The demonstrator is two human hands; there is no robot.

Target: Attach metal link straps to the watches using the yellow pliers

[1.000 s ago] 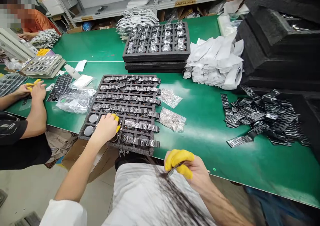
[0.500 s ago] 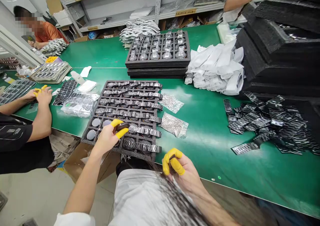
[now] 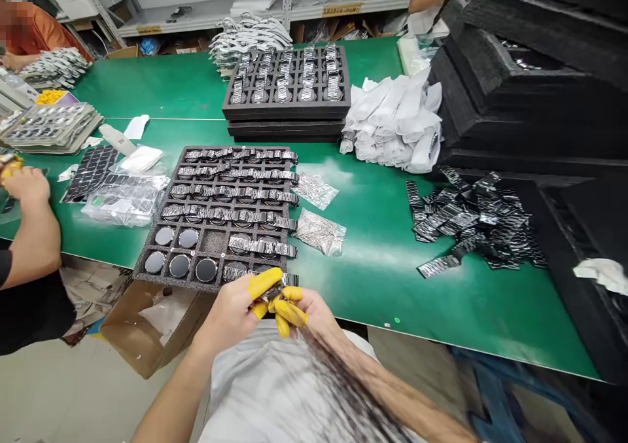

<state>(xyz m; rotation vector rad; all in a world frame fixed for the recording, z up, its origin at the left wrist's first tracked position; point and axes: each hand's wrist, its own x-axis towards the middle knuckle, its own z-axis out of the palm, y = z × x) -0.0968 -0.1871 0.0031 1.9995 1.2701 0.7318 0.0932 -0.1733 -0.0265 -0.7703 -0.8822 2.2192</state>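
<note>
In front of my body, my left hand [image 3: 234, 313], with yellow finger cots, pinches a dark round watch head [image 3: 271, 292], mostly hidden by fingers. My right hand [image 3: 314, 313], also in yellow cots, meets it there. Its fingers are closed, and what lies between them I cannot make out. Just beyond the hands is a black foam tray [image 3: 214, 241]. Rows of watches with black link bands [image 3: 216, 215] fill most of it. Several round watch heads without bands, one a dark watch head [image 3: 206, 270], sit at its near left.
Right of the tray lie two bags of small metal pins [image 3: 320, 232]. Farther right is a pile of black link bands [image 3: 471, 224]. Behind stand stacked foam trays [image 3: 287, 112], white wrapped bundles [image 3: 395, 125] and tall black foam [image 3: 490, 116]. A co-worker's arm [image 3: 34, 220] is at left.
My left hand has carried the watch head from over the tray toward my body. My right hand has moved left to meet it. The view has shifted right.
</note>
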